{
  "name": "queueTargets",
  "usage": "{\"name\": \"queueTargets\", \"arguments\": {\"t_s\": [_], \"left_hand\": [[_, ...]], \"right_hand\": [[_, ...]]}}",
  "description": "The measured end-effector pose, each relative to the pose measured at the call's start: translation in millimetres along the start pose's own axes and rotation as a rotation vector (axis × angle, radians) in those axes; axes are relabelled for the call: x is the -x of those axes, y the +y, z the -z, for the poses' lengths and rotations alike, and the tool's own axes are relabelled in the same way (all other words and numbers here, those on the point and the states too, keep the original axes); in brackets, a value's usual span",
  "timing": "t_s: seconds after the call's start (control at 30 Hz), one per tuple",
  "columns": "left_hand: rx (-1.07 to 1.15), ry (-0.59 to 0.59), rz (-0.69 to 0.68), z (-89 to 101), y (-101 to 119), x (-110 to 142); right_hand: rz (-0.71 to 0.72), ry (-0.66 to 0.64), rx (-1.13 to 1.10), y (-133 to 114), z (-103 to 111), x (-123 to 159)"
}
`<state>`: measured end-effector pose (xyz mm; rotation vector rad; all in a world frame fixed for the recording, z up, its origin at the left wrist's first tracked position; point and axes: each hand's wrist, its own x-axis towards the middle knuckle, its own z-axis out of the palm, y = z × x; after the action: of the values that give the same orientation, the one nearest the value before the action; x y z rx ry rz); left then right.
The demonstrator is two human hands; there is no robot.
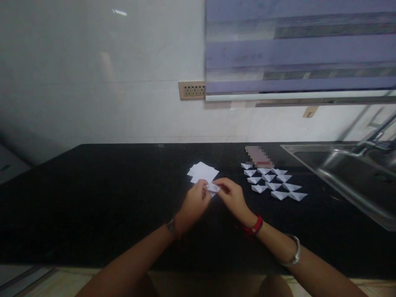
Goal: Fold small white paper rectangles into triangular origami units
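Between my two hands is a small folded white paper boat [213,187], held just in front of a loose stack of white paper sheets [202,171]. My left hand [195,202] pinches its left end with curled fingers. At its right end, the thumb and fingers of my right hand [232,198] are closed on it. To the right of my hands, several folded paper boats [268,178] stand in rows on the black countertop [108,206]. The finer folds of the boat in my hands are partly hidden by my fingers.
A blurred-out flat pinkish object [259,156] lies behind the rows of boats. On the right is a steel sink [349,165] with a faucet [375,138]. A socket panel [192,90] and a purple striped blind [297,49] are on the wall behind.
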<state>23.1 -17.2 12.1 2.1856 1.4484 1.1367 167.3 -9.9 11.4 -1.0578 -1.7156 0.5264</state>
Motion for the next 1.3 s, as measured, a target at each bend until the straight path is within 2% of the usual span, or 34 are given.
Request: {"name": "queueTargets", "arguments": {"t_s": [0.13, 0.27, 0.4, 0.53, 0.67, 0.8, 0.9, 1.03, 1.13, 1.3], "left_hand": [[0.366, -0.083, 0.144, 3.4, -3, -6], [0.686, -0.236, 0.27, 5.2, -7, -9], [0.785, -0.25, 0.358, 5.8, -7, -11], [0.816, -0.256, 0.329, 5.9, -7, -10], [0.825, -0.251, 0.315, 6.1, -7, -10], [0.781, -0.247, 0.251, 6.3, -7, -9], [0.579, -0.186, 0.127, 7.0, -7, -7], [0.253, -0.037, -0.072, 10.0, -8, -5], [0.131, 0.016, -0.159, 12.4, -7, -4], [0.178, -0.058, -0.189, 14.5, -2, -4]], "right_hand": [[0.151, -0.014, 0.076, -2, 4, 0], [0.291, -0.047, 0.208, -1, 7, 1], [0.358, -0.107, 0.258, -1, 9, 1], [0.316, -0.119, 0.233, -3, 10, 1], [0.254, -0.067, 0.17, -5, 11, 2], [0.284, -0.062, 0.164, -6, 12, 2], [0.306, -0.08, 0.186, -6, 12, 2], [0.319, -0.1, 0.192, -7, 12, 3], [0.325, -0.126, 0.186, -8, 13, 4], [0.332, -0.143, 0.194, -10, 13, 4]]}}
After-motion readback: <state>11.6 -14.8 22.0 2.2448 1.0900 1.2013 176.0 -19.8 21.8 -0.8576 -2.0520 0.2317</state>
